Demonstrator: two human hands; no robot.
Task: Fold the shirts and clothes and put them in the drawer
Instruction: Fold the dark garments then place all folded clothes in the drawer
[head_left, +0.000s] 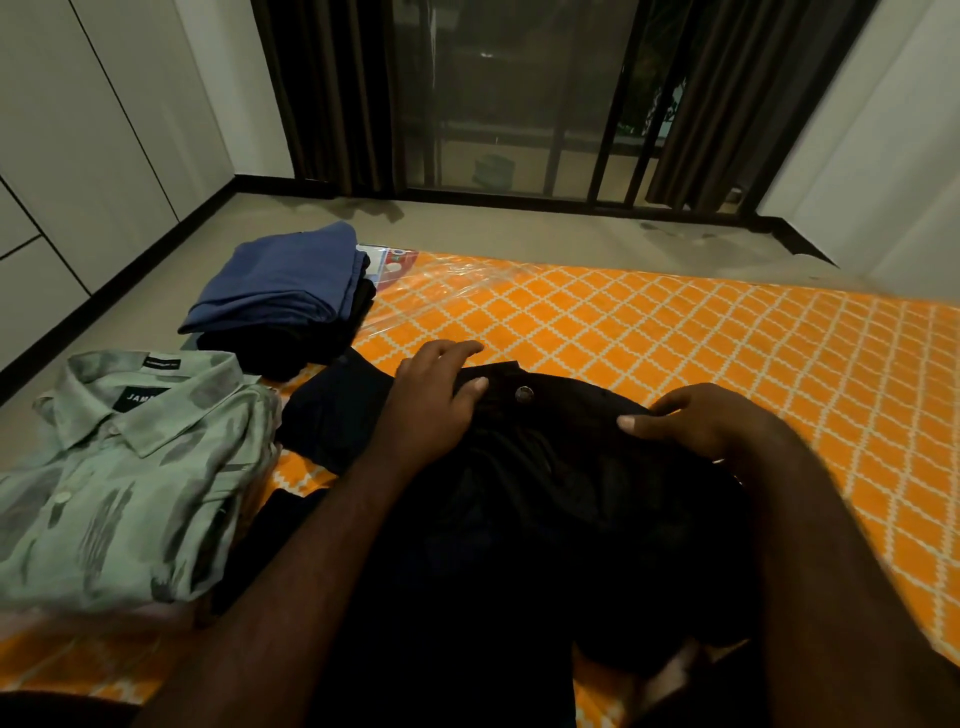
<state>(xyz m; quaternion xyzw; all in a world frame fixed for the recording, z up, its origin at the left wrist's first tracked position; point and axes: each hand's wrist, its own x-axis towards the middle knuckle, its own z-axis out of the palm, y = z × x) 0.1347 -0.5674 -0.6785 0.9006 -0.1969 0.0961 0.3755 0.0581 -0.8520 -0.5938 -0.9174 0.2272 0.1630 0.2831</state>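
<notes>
An orange patterned mattress (675, 332) carries black trousers (545, 493), a green shirt (119, 483) and a folded pile (280, 296).

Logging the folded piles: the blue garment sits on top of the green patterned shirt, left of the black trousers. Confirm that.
Wrong. The head view shows the blue garment on a dark folded stack, apart from the green patterned shirt. Both lie left of the black trousers.

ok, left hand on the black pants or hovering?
Touching. In the head view the left hand grips the waistband of the black pants, thumb pressed on the fabric beside the metal button.
</notes>
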